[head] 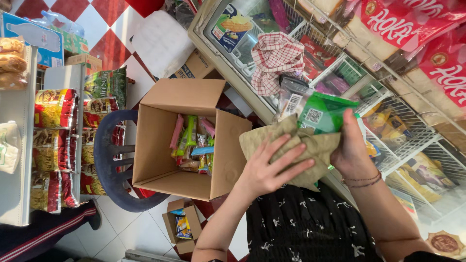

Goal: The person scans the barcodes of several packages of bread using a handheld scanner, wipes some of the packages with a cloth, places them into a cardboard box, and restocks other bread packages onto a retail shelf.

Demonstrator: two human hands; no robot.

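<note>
You stand in a shop aisle with a red-and-white tiled floor (109,29), a glass-topped chest freezer (233,73) on one side and an open brown cardboard box (160,140) of snack packets resting on a dark blue plastic chair (104,170). Your left hand (267,170) lies spread flat, fingers open, on a crumpled olive-brown cloth (310,150) just above the freezer edge. Your right hand (352,150) is closed around a green plastic packet (325,114), which sits wrapped in that cloth.
</note>
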